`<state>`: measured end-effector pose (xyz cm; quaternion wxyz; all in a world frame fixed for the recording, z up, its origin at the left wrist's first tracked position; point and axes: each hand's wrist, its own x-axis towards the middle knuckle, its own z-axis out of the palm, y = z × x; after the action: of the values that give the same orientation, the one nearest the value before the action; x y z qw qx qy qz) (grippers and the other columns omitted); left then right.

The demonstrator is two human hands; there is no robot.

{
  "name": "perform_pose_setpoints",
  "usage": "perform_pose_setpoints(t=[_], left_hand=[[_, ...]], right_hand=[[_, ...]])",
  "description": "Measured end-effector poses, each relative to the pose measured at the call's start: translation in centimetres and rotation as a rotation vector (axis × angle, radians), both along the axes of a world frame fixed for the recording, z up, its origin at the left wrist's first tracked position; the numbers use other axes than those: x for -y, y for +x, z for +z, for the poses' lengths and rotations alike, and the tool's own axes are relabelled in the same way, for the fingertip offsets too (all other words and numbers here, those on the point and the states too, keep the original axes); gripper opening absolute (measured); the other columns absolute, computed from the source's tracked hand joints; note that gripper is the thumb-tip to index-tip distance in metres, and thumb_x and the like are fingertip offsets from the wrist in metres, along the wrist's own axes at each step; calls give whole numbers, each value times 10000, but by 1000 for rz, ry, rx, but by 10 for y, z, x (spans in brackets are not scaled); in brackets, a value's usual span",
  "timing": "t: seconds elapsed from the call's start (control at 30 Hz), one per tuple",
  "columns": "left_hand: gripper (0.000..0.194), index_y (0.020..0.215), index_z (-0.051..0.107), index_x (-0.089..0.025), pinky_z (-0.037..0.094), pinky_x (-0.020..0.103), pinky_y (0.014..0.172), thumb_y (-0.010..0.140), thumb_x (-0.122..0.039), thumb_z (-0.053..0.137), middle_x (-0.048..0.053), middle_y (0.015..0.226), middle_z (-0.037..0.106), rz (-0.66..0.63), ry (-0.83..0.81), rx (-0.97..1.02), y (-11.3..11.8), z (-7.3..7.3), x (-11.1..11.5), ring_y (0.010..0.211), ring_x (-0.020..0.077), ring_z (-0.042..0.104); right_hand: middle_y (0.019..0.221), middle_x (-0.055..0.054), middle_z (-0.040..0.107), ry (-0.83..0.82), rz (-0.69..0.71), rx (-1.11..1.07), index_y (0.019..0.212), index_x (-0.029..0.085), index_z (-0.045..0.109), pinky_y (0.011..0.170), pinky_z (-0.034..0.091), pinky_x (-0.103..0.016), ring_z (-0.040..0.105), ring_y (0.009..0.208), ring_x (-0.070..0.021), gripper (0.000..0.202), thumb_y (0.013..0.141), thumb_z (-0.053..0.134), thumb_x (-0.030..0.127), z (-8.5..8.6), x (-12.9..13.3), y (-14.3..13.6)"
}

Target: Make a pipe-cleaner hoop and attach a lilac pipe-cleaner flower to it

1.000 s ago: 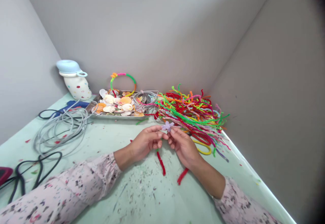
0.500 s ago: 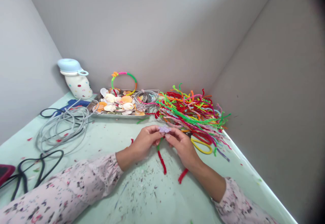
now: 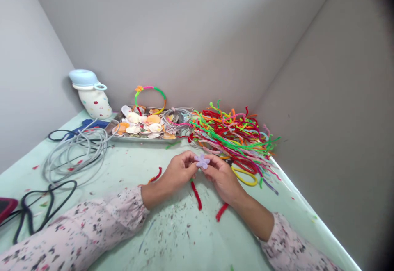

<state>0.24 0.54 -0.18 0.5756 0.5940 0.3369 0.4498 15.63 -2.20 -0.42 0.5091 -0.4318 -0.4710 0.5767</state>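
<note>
Between my two hands is a small lilac pipe-cleaner flower (image 3: 202, 161) with rounded petals, its face turned up towards me. My left hand (image 3: 181, 168) pinches it from the left, thumb and fingers closed on its edge. From the other side, my right hand (image 3: 220, 174) pinches it the same way. Under the hands a red pipe-cleaner piece (image 3: 196, 195) with a green end lies on the table, partly hidden. Another red piece (image 3: 222, 212) shows beneath my right wrist, and an orange and red one (image 3: 156, 176) beside my left wrist.
Behind the hands stands a metal tray (image 3: 144, 140) of seashells with a multicoloured pipe-cleaner ring (image 3: 165, 96). A heap of pipe cleaners (image 3: 234, 135) and yellow-handled scissors (image 3: 246, 177) lie right. Left are a grey cable coil (image 3: 74, 156), a black cable (image 3: 52, 197) and a bottle (image 3: 94, 101).
The lilac flower has tilted up, so its petals now face me more fully. Both hands stay nearly in place, and more of the orange and red piece shows by my left wrist.
</note>
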Motion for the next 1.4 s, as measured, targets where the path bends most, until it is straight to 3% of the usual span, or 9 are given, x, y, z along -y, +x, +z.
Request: perform_pose_setpoints(t=[0.17,0.5,0.7,1.07,1.4], left_hand=[[42,800,590,-150,363,196,546,769,-162,616,-28,639,553,26,49,-20,0,-1,0,545,83,468],[150,913,571,-137,412,215,608,810,-239,609,26,792,608,-9,76,-46,-1,3,4,662,110,536],[190,957,613,-133,379,203,558,825,-268,591,10,750,596,45,144,-156,-2,1,5,599,92,474],[127,905,588,-153,398,207,604,881,-242,501,2,757,564,9,195,-149,-3,9,9,641,101,484],[109,850,568,-154,394,215,628,882,-232,500,8,773,563,23,226,-188,-2,11,10,676,108,488]], right_hand=[[652,47,508,-24,24,-15,914,197,658,502,255,-222,376,553,-77,203,753,689,316,2,0,0],[647,20,528,-154,95,-199,854,163,677,454,251,-191,419,546,-70,141,737,686,243,0,-3,3],[680,11,563,-186,112,-249,843,154,674,436,273,-174,455,542,-60,146,718,698,228,-1,-5,5],[628,18,594,-270,154,-389,761,143,675,449,353,-155,512,512,-55,138,670,733,229,6,-3,3],[628,21,611,-328,122,-432,761,144,664,421,351,-159,506,492,-53,165,650,748,232,8,-3,3]])
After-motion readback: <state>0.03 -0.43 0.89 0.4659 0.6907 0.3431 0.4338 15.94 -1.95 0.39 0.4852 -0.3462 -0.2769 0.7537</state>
